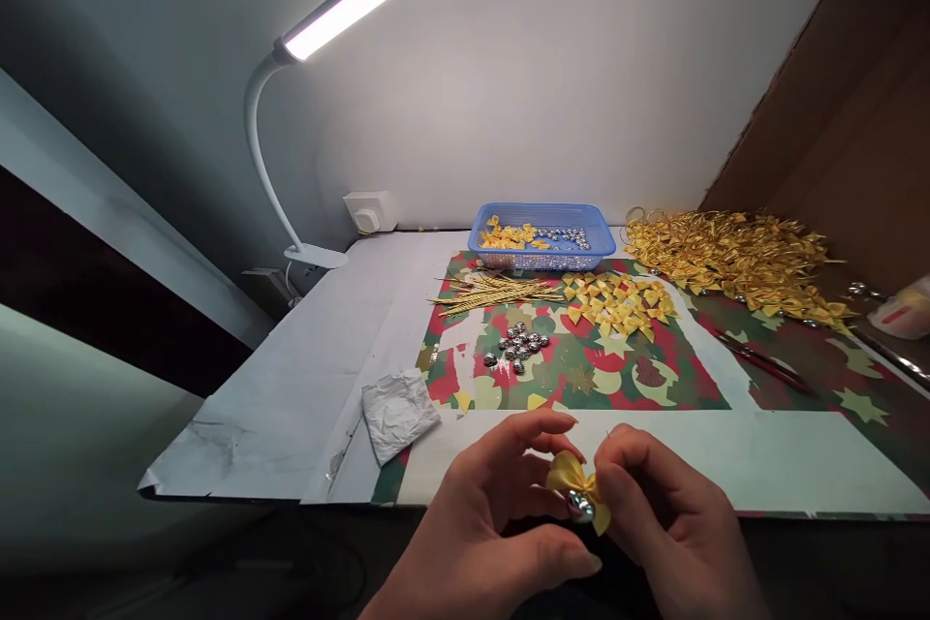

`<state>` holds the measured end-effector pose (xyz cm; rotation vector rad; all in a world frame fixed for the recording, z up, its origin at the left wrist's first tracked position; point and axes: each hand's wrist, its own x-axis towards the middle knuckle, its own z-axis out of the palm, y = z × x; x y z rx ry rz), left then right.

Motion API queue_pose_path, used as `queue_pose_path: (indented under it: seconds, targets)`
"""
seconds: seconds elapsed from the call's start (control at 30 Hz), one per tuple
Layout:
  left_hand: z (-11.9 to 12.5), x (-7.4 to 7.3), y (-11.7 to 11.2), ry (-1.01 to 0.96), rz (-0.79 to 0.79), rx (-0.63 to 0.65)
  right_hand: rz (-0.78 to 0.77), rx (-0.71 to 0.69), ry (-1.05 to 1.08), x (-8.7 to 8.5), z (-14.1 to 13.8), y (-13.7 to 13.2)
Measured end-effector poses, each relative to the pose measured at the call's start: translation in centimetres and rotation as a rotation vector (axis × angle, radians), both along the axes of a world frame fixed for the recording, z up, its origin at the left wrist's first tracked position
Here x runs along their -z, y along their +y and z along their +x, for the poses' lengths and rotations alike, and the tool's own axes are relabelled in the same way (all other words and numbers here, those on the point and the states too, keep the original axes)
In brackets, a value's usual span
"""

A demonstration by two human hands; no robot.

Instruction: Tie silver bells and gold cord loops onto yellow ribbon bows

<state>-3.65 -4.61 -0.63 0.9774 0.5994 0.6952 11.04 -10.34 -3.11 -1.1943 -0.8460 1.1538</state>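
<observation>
Near the front table edge, my right hand [665, 513] pinches a yellow ribbon bow [571, 472] by its right side. A shiny silver bell [580, 506] sits at the front of the bow's middle. A thin tip, perhaps of a tie, pokes up above the right fingers. My left hand [501, 504] curves around the bow's left side, thumb and fingers apart; whether a fingertip touches the bow is hard to tell. Beyond the hands lie loose silver bells [519, 347], a bundle of gold twist ties [494, 294] and many yellow bows [617, 302].
A blue basket [542, 262] at the back holds bows and silver beads. Gold finished pieces [733, 257] are heaped at back right, near tweezers [762, 360]. Crumpled white paper [399, 415] lies left. A clamp lamp [254, 126] arches over the table.
</observation>
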Motion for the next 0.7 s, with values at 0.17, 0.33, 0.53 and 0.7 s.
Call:
queue_pose_path:
  seconds: [0.17,0.33,0.53,0.7]
  targets:
    - [0.1,0.2,0.0,-0.007,0.004,-0.032,-0.024,-0.022,0.056,-0.1,-0.4,-0.1]
    - [0.5,0.0,-0.1,0.01,-0.001,0.007,-0.039,-0.072,0.391,0.2,1.1,1.4]
    - [0.3,-0.4,0.0,0.13,0.005,0.01,-0.01,0.037,0.591,0.1,3.1,3.8]
    - [-0.1,0.0,0.2,0.093,-0.056,-0.02,-0.032,0.064,0.553,1.4,2.6,3.4]
